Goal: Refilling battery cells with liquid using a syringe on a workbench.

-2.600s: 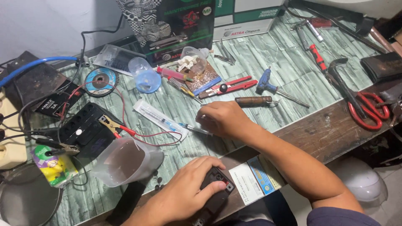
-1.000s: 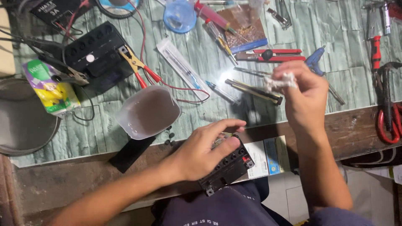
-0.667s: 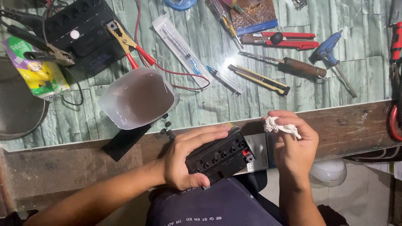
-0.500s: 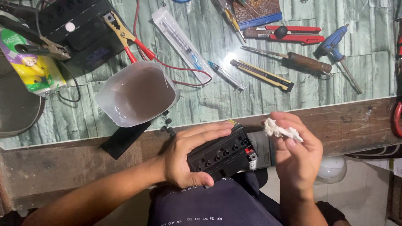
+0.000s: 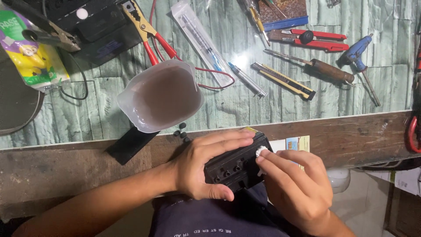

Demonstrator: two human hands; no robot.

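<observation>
My left hand (image 5: 206,164) grips a small black battery-like box (image 5: 232,166) with a row of round holes along its top, held over my lap just below the table's wooden edge. My right hand (image 5: 298,188) pinches a small white wad of tissue (image 5: 262,152) and presses it against the box's right end. Both hands touch the box.
On the green-patterned tabletop (image 5: 245,103) stand a translucent plastic jug (image 5: 160,96), a packaged syringe (image 5: 201,41), a pen, a utility knife (image 5: 285,81), a wooden-handled tool (image 5: 324,68), red pliers (image 5: 311,37), clamp leads (image 5: 147,30) and another black box (image 5: 87,26). Small black caps (image 5: 182,131) lie by the jug.
My right hand picked up the white wad from the table and brought it down to the box. The view tilted down toward my lap and the box turned hole-side up.
</observation>
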